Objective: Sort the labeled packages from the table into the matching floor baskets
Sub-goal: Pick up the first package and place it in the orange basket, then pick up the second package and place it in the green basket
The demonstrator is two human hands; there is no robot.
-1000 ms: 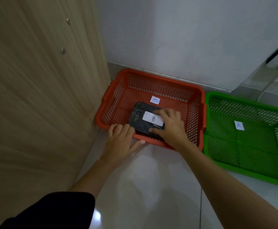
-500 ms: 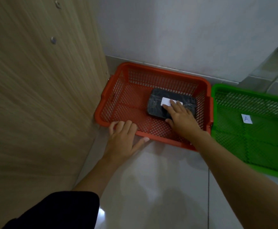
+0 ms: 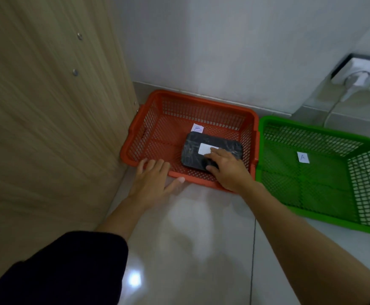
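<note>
A black package [image 3: 194, 151] with a white label lies flat on the bottom of the red basket [image 3: 155, 104], just in front of the basket's paper tag marked B [image 3: 197, 129]. My right hand [image 3: 227, 167] rests on the package's near right corner, fingers over part of the label and thumb at its front edge. My left hand [image 3: 152, 183] lies open, fingers spread, against the red basket's front rim. The green basket [image 3: 272, 122] with a tag marked A [image 3: 303, 157] stands to the right, touching the red one.
A wooden panel [image 3: 47, 117] rises close on the left of the red basket. A white wall runs behind both baskets. A wall socket with a plug and cable [image 3: 360, 79] sits at the far right. Glossy floor tiles [image 3: 190, 238] stretch in front.
The package went from the red basket's front edge to deeper inside, flat on its bottom. My right hand stayed on it. My left hand kept its place at the front rim.
</note>
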